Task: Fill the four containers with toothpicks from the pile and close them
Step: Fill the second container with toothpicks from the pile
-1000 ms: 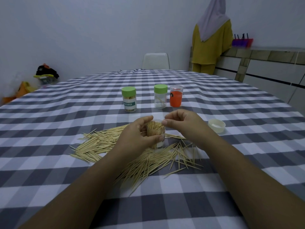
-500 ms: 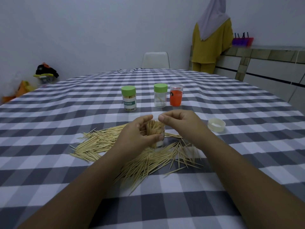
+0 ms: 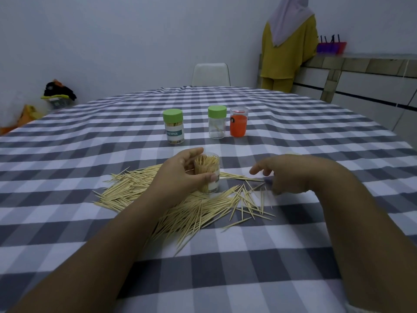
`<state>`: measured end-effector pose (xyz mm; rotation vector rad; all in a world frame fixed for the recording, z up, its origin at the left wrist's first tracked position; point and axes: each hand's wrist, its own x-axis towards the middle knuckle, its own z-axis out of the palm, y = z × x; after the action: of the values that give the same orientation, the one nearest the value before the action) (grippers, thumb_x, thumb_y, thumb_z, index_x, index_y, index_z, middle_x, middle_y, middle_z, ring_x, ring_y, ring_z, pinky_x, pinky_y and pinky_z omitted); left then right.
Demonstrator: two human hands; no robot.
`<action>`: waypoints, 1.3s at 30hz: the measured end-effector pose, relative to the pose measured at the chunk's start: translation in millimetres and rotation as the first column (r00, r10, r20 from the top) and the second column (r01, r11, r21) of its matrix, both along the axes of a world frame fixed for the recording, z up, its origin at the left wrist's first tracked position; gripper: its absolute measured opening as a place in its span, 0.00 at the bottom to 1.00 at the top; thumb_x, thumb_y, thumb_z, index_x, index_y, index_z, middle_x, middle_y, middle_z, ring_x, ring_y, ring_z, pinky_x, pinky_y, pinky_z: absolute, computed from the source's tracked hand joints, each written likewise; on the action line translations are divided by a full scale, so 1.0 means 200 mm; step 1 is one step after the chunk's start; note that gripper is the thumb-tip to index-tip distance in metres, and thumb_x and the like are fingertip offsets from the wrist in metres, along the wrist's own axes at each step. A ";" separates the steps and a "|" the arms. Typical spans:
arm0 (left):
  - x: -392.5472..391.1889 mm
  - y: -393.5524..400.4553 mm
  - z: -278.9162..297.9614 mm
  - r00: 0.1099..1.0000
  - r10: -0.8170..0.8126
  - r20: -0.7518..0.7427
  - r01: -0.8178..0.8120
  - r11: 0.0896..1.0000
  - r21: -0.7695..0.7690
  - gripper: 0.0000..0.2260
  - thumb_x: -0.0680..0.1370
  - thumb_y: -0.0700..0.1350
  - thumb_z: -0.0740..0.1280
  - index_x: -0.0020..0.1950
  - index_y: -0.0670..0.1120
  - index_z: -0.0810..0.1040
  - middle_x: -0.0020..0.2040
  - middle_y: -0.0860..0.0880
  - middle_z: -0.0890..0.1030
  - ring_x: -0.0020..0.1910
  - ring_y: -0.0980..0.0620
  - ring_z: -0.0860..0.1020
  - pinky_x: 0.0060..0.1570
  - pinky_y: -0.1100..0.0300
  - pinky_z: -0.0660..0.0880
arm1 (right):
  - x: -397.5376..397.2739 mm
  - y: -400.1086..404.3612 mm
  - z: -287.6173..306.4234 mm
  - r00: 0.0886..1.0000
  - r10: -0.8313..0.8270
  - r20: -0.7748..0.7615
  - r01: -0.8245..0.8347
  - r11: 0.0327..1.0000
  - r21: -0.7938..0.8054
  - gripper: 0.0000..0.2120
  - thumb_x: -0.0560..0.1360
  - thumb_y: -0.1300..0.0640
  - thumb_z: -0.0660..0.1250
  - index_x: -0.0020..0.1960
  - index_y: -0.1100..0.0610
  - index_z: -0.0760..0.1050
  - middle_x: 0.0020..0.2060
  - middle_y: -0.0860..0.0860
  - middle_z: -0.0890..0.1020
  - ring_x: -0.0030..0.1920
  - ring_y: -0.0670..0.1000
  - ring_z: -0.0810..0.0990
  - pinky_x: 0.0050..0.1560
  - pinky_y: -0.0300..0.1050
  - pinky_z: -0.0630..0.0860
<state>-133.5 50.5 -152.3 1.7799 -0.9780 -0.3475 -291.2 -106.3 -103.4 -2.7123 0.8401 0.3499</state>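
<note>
**Wooden toothpicks packed in an open jar, held on the checked cloth**

Wooden toothpicks stand upright in a clear, lidless container [image 3: 207, 172] that rests on the gingham tablecloth [image 3: 67, 154]. The left hand [image 3: 180, 175] grips it, fingers curled behind and thumb across its label. Around and in front of it spreads the toothpick pile [image 3: 180, 208]. The right hand [image 3: 291, 172] hovers to the right over the pile's scattered edge, blurred, its fingers loosely curled and holding nothing visible. Farther back stand a green-lidded labelled jar [image 3: 173, 126] full of picks, a green-lidded clear jar [image 3: 217, 122] nearly empty, and an orange container [image 3: 238, 122]. Beyond the table are a white chair [image 3: 211, 74] and a standing person [image 3: 288, 41].
</note>
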 end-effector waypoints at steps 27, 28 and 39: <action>0.03 0.00 -0.01 0.999 0.033 -0.009 -0.033 0.999 -0.023 0.35 0.66 0.46 0.77 0.71 0.50 0.69 0.64 0.51 0.77 0.48 0.67 0.76 0.39 0.77 0.73 | 0.15 0.01 -0.14 0.957 -0.045 0.285 0.030 0.998 0.056 0.10 0.74 0.51 0.70 0.53 0.53 0.77 0.48 0.50 0.79 0.45 0.47 0.75 0.38 0.36 0.71; 0.03 0.00 -0.01 0.999 0.032 -0.008 -0.032 0.999 -0.023 0.35 0.67 0.46 0.77 0.71 0.50 0.69 0.64 0.51 0.77 0.48 0.67 0.76 0.39 0.77 0.73 | 0.16 0.01 -0.15 0.951 -0.063 0.304 0.049 0.997 0.052 0.13 0.73 0.50 0.70 0.56 0.53 0.75 0.51 0.51 0.79 0.47 0.48 0.75 0.41 0.38 0.72; 0.02 0.00 -0.01 0.999 0.034 0.022 -0.034 0.999 -0.027 0.34 0.68 0.45 0.77 0.72 0.50 0.69 0.63 0.51 0.77 0.46 0.69 0.74 0.36 0.80 0.71 | 0.24 0.00 -0.25 0.965 -0.063 0.256 0.093 0.990 -0.109 0.27 0.74 0.37 0.62 0.67 0.53 0.71 0.63 0.54 0.71 0.64 0.55 0.67 0.62 0.53 0.70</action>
<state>-129.6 50.4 -153.6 1.7777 -0.9629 -0.2924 -242.8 -106.5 -152.7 -2.7443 0.9163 -0.0648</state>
